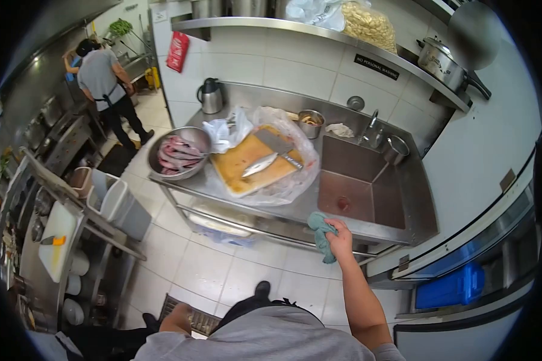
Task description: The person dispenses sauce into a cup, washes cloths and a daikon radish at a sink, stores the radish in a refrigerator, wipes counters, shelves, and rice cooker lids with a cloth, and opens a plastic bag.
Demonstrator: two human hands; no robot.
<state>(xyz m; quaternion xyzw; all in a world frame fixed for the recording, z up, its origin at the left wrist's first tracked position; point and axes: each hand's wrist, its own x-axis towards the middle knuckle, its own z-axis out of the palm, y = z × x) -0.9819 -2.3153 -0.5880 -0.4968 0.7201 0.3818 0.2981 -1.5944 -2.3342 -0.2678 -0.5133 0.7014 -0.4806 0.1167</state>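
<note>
My right hand (339, 238) is closed around a crumpled green cloth (323, 236), held at the front edge of the sink (420, 207). My left arm (176, 320) hangs low beside my body; its hand does not show. On the steel counter, a yellowed cutting board (238, 162) rests on clear plastic sheeting (304, 183). One silvery fish (260, 164) lies on the board, next to a cleaver (275, 142) with a dark handle. Left of the board, a steel bowl (202, 139) holds several reddish, pink-grey fish pieces.
Behind the board stand a thermos jug (210, 96) and a small steel pot (311, 124). The faucet (372, 119) rises behind the sink. A shelf (271, 23) runs above. Bins (123, 207) and another person (105, 81) are at left; a fridge (476, 198) is at right.
</note>
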